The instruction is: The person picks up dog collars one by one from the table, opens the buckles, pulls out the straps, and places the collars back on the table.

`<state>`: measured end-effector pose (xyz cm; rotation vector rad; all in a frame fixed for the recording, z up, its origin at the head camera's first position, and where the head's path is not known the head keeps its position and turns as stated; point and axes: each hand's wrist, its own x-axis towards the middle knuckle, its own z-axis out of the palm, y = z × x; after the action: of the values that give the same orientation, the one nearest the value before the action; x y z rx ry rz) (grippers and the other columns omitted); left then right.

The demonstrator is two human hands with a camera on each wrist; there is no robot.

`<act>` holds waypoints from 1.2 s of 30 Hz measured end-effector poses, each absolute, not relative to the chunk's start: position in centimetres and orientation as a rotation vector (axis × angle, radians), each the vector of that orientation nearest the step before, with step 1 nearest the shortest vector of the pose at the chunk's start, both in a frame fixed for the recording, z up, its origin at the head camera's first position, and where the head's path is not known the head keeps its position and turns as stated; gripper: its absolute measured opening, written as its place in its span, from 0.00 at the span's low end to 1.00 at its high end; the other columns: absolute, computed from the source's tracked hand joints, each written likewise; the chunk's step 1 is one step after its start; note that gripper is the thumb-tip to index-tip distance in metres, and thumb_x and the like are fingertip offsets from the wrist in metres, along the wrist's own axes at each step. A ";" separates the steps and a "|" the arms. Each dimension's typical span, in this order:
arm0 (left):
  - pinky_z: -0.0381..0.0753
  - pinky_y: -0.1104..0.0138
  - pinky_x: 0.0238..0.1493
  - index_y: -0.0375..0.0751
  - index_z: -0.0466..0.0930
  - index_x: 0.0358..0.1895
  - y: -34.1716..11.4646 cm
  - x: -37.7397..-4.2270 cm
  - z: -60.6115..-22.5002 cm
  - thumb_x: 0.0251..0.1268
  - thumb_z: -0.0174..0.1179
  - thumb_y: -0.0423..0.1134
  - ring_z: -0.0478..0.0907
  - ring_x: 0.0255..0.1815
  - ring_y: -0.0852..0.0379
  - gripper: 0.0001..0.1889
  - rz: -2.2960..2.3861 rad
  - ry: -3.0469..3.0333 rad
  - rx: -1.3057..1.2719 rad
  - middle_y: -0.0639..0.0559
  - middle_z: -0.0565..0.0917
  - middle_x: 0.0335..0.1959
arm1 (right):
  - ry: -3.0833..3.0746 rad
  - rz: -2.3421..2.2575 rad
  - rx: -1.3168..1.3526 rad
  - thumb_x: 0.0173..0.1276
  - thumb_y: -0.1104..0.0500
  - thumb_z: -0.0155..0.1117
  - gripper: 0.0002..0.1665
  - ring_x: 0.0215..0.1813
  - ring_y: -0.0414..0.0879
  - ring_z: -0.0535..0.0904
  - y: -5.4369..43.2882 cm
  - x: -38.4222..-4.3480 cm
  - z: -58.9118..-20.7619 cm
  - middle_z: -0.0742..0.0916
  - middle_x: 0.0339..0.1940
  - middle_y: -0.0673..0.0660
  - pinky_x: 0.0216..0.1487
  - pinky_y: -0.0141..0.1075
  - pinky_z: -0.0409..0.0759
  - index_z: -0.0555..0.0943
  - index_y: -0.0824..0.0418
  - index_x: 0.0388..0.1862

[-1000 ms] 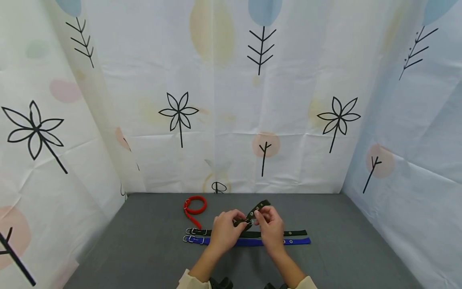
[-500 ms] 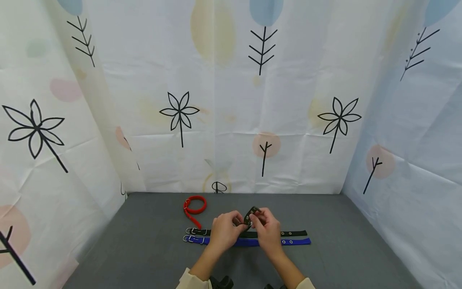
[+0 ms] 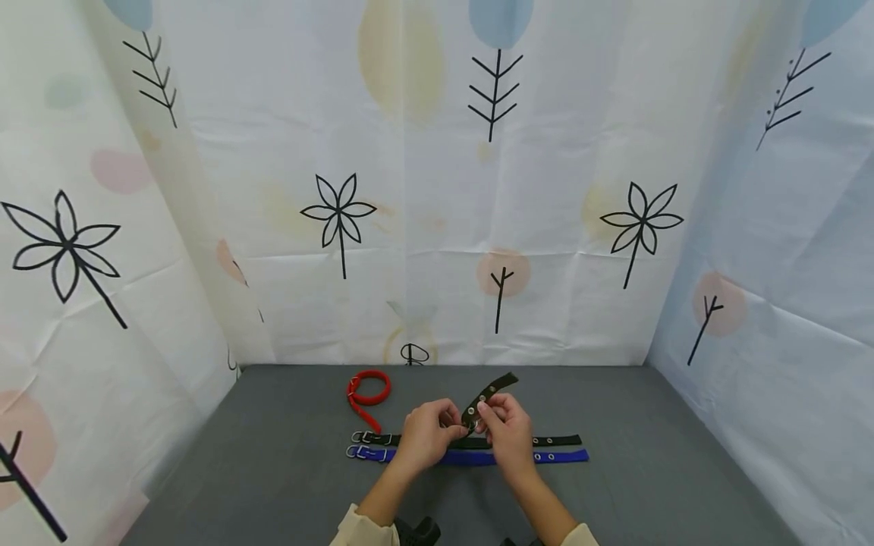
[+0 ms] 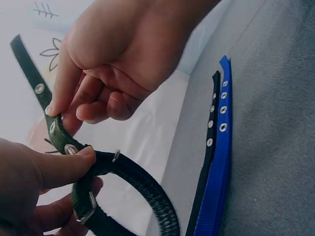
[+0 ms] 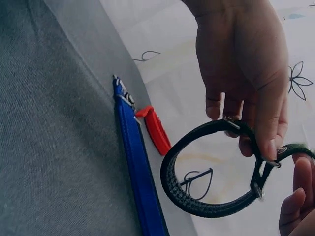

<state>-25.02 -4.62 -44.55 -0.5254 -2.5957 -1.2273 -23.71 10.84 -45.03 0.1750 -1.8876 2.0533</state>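
Observation:
A dark green collar (image 3: 488, 391) with metal eyelets is held above the table between both hands. It is bent into a loop (image 5: 197, 210), and its free end passes at the metal buckle. My left hand (image 3: 423, 436) pinches the band by the buckle, thumb on top. With thumb and fingers, my right hand (image 3: 510, 440) pinches the eyelet strap just past that spot; in the left wrist view the tip sticks out beyond the right hand (image 4: 123, 54). Under the hands lie a black collar (image 3: 561, 440) and a blue collar (image 3: 471, 458), both stretched flat side by side.
A red collar (image 3: 369, 400), coiled into a ring with its tail towards me, lies at the back left of the grey table (image 3: 649, 470). Patterned white cloth (image 3: 437, 303) hangs behind and on both sides.
The green strap's free end, folded short half a second ago, now stretches up to the right. My right hand has shifted slightly along it. The left hand stays nearly in place.

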 end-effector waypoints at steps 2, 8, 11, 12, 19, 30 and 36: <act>0.65 0.53 0.44 0.52 0.76 0.26 -4.6 -25.1 -44.7 0.56 0.71 0.40 0.71 0.24 0.65 0.11 -1.245 -2.590 -0.536 0.66 0.75 0.18 | -1.864 2.112 0.102 0.70 0.69 0.59 0.07 0.21 0.45 0.77 10.9 -24.1 -45.4 0.85 0.28 0.65 0.21 0.29 0.70 0.73 0.75 0.40; 0.63 0.57 0.41 0.51 0.73 0.29 -4.5 -25.2 -45.2 0.60 0.68 0.38 0.71 0.24 0.65 0.11 -1.313 -2.583 -0.618 0.65 0.77 0.23 | -1.800 2.200 -0.006 0.71 0.67 0.58 0.08 0.21 0.43 0.76 10.9 -24.4 -45.6 0.86 0.27 0.60 0.19 0.29 0.69 0.71 0.74 0.41; 0.63 0.55 0.43 0.50 0.73 0.29 -4.6 -25.3 -45.2 0.59 0.68 0.37 0.72 0.26 0.64 0.11 -1.305 -2.590 -0.668 0.65 0.78 0.24 | -1.785 2.233 -0.050 0.72 0.67 0.57 0.07 0.21 0.41 0.76 11.0 -24.5 -45.7 0.86 0.26 0.57 0.19 0.29 0.70 0.71 0.73 0.40; 0.64 0.54 0.44 0.50 0.73 0.29 -4.6 -25.3 -45.2 0.58 0.68 0.37 0.72 0.26 0.65 0.11 -1.290 -2.592 -0.675 0.66 0.78 0.23 | -1.783 2.244 -0.066 0.72 0.68 0.57 0.07 0.20 0.41 0.76 11.0 -24.5 -45.8 0.86 0.25 0.56 0.19 0.29 0.70 0.71 0.73 0.40; 0.59 0.53 0.43 0.52 0.71 0.24 -4.6 -25.3 -45.2 0.56 0.71 0.45 0.69 0.23 0.65 0.15 -1.220 -2.585 -0.631 0.66 0.72 0.16 | -1.796 2.270 -0.087 0.72 0.66 0.58 0.07 0.20 0.40 0.76 10.9 -24.4 -46.0 0.86 0.26 0.56 0.20 0.29 0.70 0.72 0.71 0.39; 0.68 0.68 0.24 0.44 0.77 0.26 -4.7 -25.9 -46.0 0.62 0.67 0.46 0.75 0.22 0.61 0.13 -1.670 -2.425 -0.481 0.58 0.83 0.22 | -1.754 2.322 -0.039 0.73 0.67 0.56 0.08 0.22 0.41 0.77 11.1 -24.2 -45.5 0.87 0.27 0.56 0.21 0.29 0.70 0.70 0.73 0.43; 0.61 0.69 0.19 0.39 0.78 0.27 -4.9 -25.8 -45.8 0.62 0.67 0.44 0.63 0.15 0.61 0.13 -1.800 -2.400 -0.453 0.51 0.84 0.22 | -1.774 2.273 0.066 0.72 0.67 0.58 0.09 0.22 0.42 0.77 11.0 -24.0 -45.3 0.87 0.28 0.58 0.21 0.30 0.71 0.71 0.73 0.42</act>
<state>-25.84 -4.88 -45.82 -0.4527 -2.4002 -1.8000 -24.02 11.03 -45.35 0.0657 -1.7738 2.2732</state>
